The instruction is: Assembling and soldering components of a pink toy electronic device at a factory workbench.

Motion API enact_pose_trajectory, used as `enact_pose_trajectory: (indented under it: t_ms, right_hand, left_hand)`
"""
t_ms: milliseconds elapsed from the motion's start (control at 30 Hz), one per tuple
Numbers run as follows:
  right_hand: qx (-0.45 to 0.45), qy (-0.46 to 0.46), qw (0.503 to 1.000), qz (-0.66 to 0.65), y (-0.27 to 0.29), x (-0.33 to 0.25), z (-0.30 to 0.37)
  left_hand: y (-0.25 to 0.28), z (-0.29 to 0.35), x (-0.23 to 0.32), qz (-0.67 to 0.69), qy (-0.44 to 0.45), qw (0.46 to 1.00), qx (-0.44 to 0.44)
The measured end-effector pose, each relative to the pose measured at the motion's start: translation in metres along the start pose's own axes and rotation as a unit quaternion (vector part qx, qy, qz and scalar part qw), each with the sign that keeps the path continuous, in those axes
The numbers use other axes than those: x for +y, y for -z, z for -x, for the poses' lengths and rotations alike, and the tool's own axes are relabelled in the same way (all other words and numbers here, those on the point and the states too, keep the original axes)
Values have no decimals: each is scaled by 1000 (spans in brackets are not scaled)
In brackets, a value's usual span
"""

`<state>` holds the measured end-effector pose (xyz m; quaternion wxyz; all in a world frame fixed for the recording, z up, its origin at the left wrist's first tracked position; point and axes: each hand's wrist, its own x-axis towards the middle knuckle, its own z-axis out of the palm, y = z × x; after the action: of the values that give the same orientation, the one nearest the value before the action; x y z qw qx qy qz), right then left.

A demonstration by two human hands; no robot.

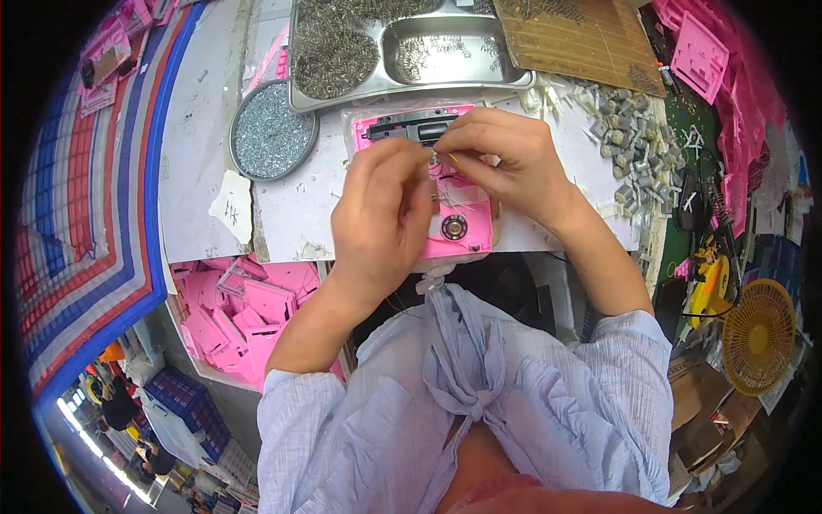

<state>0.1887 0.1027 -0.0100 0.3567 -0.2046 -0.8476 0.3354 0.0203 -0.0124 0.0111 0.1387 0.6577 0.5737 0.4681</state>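
Observation:
A pink plastic housing (435, 248) lies on the worktable in front of me. A black mechanism (419, 127) is set across its far end. A small round speaker (455, 226) sits at the near end, with thin wires about it. My left hand (384, 206) is over the housing's left side, fingers curled and closed near the mechanism. My right hand (512, 163) comes from the right, thumb and forefinger pinched together close to the left fingertips. What the fingertips hold is too small to make out; a bit of yellow shows at the right ones.
A metal tray (411, 96) of small springs stands at the back, beside a brown cardboard sheet (582, 38). A round dish (310, 163) of small screws is at the left. Small grey-and-white parts (629, 141) are heaped right. Pink parts fill a box (201, 368) below left.

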Motion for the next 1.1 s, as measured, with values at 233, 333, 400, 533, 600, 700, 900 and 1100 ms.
enact_pose_trajectory:
  t_ms: [233, 333, 400, 533, 600, 700, 900, 1100]
  right_hand:
    - [-28, 2, 1000, -8, -8, 2, 3]
    - [-18, -12, 999, -30, -9, 2, 7]
    - [3, -3, 999, -43, -11, 1, 8]
    - [37, 39, 998, -45, -10, -3, 4]
    - [40, 38, 998, -41, -9, -7, 3]
    - [37, 6, 998, -44, -5, -8, 3]
    - [28, -38, 998, -42, 9, -1, 8]
    - [-10, -73, 986, 148, 28, -6, 24]
  left_hand:
    - [-1, -11, -21, 18, 102, 992, -69]
    - [0, -11, -23, 14, 90, 992, -82]
    - [0, -11, -24, 24, 84, 993, -82]
    - [-2, -12, -21, 75, 116, 986, -92]
    - [-2, -13, -21, 106, 147, 978, -102]
    - [-1, -15, -25, 150, 202, 961, -118]
    - [1, -27, -26, 136, 166, 968, -133]
    - [-3, -20, -26, 84, 121, 985, -92]
